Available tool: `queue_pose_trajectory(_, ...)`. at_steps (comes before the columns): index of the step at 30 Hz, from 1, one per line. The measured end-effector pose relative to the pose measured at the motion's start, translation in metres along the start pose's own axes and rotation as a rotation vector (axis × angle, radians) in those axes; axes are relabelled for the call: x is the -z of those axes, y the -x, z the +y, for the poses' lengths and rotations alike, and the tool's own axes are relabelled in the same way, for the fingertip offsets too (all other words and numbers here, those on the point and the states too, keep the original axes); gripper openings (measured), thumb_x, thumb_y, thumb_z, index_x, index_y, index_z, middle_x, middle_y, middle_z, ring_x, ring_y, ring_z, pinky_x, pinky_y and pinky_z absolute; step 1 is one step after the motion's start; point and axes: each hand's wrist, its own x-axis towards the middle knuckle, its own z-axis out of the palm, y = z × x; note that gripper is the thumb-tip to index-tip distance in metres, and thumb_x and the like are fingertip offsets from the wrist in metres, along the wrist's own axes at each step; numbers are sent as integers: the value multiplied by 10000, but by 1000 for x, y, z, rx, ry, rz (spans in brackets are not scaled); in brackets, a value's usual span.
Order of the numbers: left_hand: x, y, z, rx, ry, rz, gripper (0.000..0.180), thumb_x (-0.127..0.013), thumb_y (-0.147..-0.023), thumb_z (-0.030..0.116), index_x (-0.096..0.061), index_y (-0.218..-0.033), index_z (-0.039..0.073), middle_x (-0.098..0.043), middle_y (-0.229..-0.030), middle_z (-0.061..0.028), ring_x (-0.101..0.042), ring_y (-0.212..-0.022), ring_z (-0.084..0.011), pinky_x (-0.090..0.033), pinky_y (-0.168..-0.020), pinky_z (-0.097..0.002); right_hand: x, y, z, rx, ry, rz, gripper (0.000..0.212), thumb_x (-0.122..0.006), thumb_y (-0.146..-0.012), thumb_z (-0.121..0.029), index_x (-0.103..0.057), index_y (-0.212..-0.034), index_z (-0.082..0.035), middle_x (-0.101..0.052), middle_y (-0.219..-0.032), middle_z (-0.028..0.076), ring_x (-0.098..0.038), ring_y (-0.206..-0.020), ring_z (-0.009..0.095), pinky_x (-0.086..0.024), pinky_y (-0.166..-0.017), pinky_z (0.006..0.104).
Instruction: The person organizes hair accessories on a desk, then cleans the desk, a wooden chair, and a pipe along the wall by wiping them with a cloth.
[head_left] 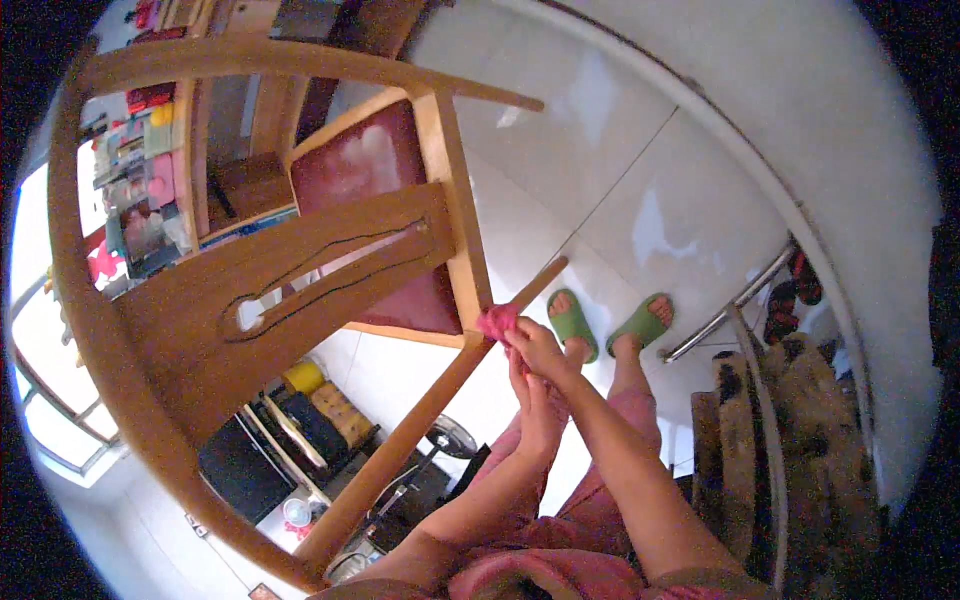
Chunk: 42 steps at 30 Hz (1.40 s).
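Note:
A wooden chair (pixel 447 130) with a dark red padded seat (pixel 365 160) and a slotted back slat (pixel 300 280) fills the left side, its curved back nearest me. Beside the seat's near right corner, my right hand (pixel 541 352) grips a crumpled pink cloth (pixel 498 322) pressed against the wood where a leg meets the frame. Just below it, my left hand (pixel 538 410) has its fingers closed together on the lower part of the same cloth. The fingertips of the left hand are partly hidden by the right hand.
My feet in green slippers (pixel 572 325) stand on pale floor tiles (pixel 620 190). To the right is a metal rack (pixel 740 295) with brown patterned fabric (pixel 810 430) and dark shoes (pixel 782 310). Behind the chair stand cluttered shelves (pixel 186 150); a black case (pixel 245 465) lies lower left.

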Motion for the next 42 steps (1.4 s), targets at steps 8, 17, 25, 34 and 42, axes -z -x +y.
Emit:
queue_pose_trajectory(8, -54, 121, 157, -802, -428, -311, 720, -533, -868, 127, -99, -1436, 38, -113, -1483, -225, -254, -1339, -394, -258, -1066, -542, -66, -12, -209, 282, -608, 29, 483, -442, -972, -367, -423, -1302, -15, -484, -1262, 71, -458, -1147, 173, -344, -1004, 319)
queue_pose_trajectory(17, 27, 207, 331, -1288, -1623, 216, 524, -482, -912, 281, -353, -1354, 31, -331, -1414, -244, -361, -1285, -425, -297, -1041, -559, -161, 101, -255, 549, -370, -196, 611, -345, -990, -344, -113, -1474, -53, -249, -1479, 106, -265, -1342, 241, -303, -1063, 406)
queue_pose_trajectory(25, 27, 151, 343, -854, -1585, 148, 652, -537, -874, 166, -235, -1409, -51, -224, -1466, -259, -204, -1348, -470, -184, -1093, -530, -103, -25, -211, 437, -466, 197, 562, -334, -984, -441, -315, -1395, -59, -421, -1320, 65, -459, -1135, 183, -379, -971, 345)
queue_pose_trajectory(34, 31, 145, 349, -782, -1372, 169, 682, -514, -828, 70, -187, -1402, -98, -266, -1445, -245, -227, -1327, -474, -180, -1086, -543, -161, 168, -293, 848, -99, 100, 410, -492, -918, -170, -440, -1288, -3, -354, -1402, 220, -314, -1324, 345, -230, -1095, 470)
queue_pose_trajectory(42, 30, 144, 343, -784, -1278, 97, 674, -514, -797, -14, -209, -1395, -66, -249, -1454, -222, -202, -1339, -440, -195, -1097, -511, -122, 42, -481, 1299, 564, 489, 329, -528, -897, -189, -540, -1175, -13, -338, -1360, 223, -335, -1276, 375, -270, -1074, 412)
